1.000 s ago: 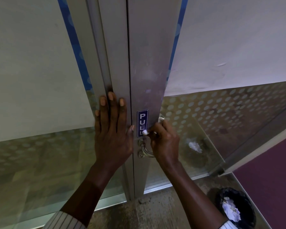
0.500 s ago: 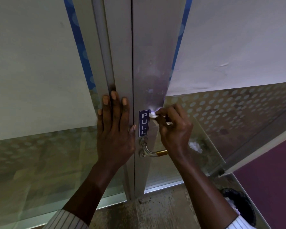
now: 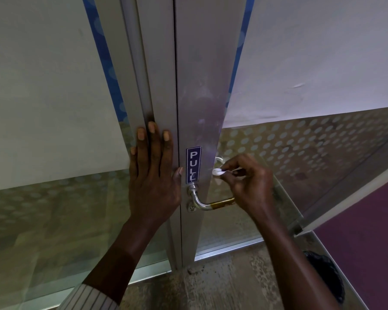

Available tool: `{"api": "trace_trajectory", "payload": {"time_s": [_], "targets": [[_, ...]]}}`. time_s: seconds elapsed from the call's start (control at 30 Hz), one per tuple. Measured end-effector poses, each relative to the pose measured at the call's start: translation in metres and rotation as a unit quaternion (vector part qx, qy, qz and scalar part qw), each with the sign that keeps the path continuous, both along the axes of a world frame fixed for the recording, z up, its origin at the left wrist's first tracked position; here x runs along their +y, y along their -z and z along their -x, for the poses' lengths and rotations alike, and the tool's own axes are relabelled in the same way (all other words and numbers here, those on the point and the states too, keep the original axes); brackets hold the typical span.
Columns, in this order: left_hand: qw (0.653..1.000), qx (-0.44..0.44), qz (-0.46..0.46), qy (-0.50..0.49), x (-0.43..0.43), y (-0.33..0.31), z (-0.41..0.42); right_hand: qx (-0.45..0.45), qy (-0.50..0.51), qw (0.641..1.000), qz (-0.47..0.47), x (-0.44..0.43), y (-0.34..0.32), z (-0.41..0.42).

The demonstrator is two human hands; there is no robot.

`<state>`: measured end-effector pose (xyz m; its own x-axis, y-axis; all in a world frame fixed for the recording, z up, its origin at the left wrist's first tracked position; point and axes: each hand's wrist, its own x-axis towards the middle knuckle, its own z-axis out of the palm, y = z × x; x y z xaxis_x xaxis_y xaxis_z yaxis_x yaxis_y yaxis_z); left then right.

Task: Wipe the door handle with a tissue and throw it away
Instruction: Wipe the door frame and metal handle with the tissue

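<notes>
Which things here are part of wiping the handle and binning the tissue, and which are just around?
Part of the job:
- tissue, pinched in the right hand
- door handle, metal loop on the door frame
- bin, black, on the floor at lower right
- left hand, flat against the frame

Just around:
- PULL sign
- dotted glass panel
- purple floor

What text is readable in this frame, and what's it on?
"PULL": white capital letters stacked vertically on a narrow blue rectangular sign, stuck to the grey metal door stile just above the curved silver metal door handle. The lower edge of the last letter is a bit scuffed but legible.

No other words, numbers or brand marks are visible; the frosted glass panels carry only a dot pattern.
</notes>
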<state>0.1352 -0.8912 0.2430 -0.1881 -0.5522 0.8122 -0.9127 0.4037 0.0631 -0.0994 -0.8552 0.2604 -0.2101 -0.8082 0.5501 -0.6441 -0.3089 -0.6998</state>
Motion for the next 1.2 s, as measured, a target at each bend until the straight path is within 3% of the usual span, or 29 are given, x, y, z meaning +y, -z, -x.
{"api": "trace_trajectory", "payload": {"time_s": [0.13, 0.47, 0.73, 1.0, 1.2], "targets": [[1.0, 0.006, 0.002, 0.002, -0.001, 0.002, 0.002, 0.018, 0.012, 0.999, 0.045, 0.02, -0.018, 0.035], [1.0, 0.013, 0.008, -0.002, -0.002, 0.002, 0.003, 0.304, -0.013, 0.951, -0.048, 0.048, 0.039, 0.027], [1.0, 0.004, 0.005, -0.007, 0.001, 0.0, 0.002, 0.234, -0.067, 0.966, -0.087, 0.052, 0.065, -0.007], [1.0, 0.005, 0.008, -0.006, 0.0, 0.001, 0.002, 0.265, -0.012, 0.96, -0.095, 0.048, 0.068, -0.05], [1.0, 0.007, 0.005, -0.008, 0.002, -0.001, 0.002, 0.305, 0.0, 0.95, -0.061, 0.05, 0.074, 0.008]]}}
